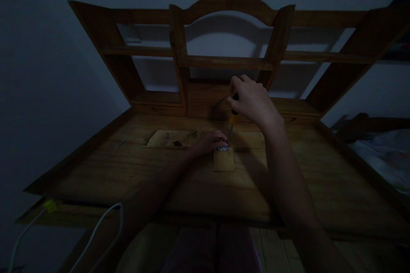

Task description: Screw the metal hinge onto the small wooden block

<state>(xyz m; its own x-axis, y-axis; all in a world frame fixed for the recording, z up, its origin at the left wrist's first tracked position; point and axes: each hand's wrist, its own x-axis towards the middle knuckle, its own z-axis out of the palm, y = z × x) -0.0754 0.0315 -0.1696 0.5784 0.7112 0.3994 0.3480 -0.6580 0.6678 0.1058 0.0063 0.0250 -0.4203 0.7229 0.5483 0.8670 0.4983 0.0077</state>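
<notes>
My right hand [251,96] is wrapped round the dark and yellow handle of a screwdriver [234,118], which points down with a slight tilt. Its tip meets a small metal piece [223,148], perhaps a hinge, lying at the end of a small wooden block [224,161]. Low beside the tip, my left hand [211,140] presses its fingers at the metal piece. The dim light hides exactly what those fingers pinch. Behind the metal piece a long pale wooden board [179,138] with dark marks lies across the desk.
A wooden desk [185,183] carries a shelf unit [177,51] along the wall. A thin small item [119,144] lies on the left of the desktop. At the front left hangs a white cable [120,217] near a yellow piece [50,205]. Pale fabric [381,153] is at right.
</notes>
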